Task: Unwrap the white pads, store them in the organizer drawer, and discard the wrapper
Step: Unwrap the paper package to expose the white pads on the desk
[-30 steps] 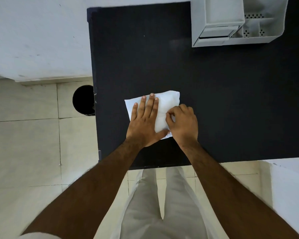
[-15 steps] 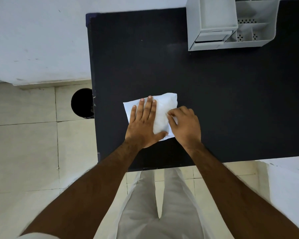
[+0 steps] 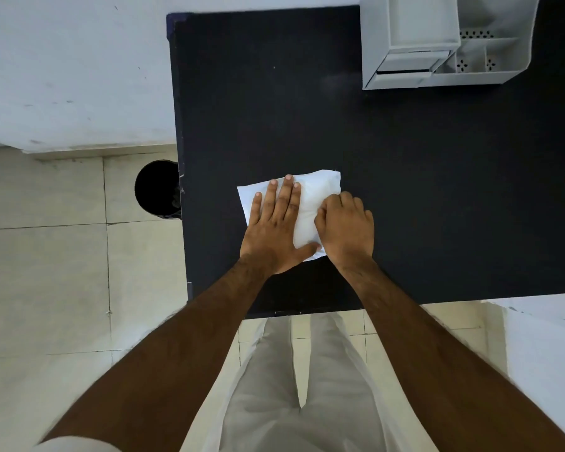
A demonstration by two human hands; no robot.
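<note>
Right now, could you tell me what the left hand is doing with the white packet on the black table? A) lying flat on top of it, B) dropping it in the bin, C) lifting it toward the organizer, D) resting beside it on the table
A: the left hand lies flat, fingers spread, on the white packet, which rests on the black table, while the right hand works at the packet's right edge.

Left hand (image 3: 276, 230) flat, fingers together, palm down. Right hand (image 3: 348, 228) curled just beside it, fingertips pinched. Both forearms bare, reaching forward.
</note>
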